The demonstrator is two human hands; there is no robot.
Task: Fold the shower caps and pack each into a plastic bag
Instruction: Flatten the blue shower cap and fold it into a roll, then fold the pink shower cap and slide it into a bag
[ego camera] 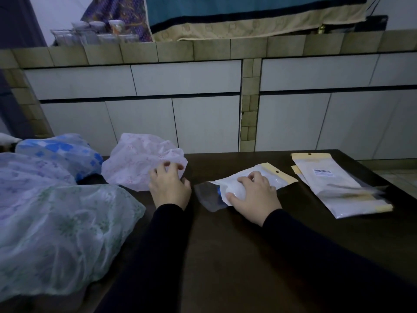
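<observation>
A pink shower cap [133, 163] lies crumpled at the back of the dark table [225, 256]. My left hand [169, 188] has its spread, slightly bent fingers on the cap's near right edge; the fingertips are blurred. My right hand [255, 195] cups a bulging white plastic bag [266, 173] with a yellow header, thumb on its left side and fingers over the top. A bit of blue shows at the bag's clear open end. More unfolded caps lie at the left: a blue-flowered one [61, 152], a pale lilac one [29, 175] and a green-flowered one [63, 233].
A stack of flat plastic bags [338, 190] with yellow headers lies at the right of the table, near its edge. Behind the table stands a tiled counter [203, 50] with white panels, jars and draped cloths on top.
</observation>
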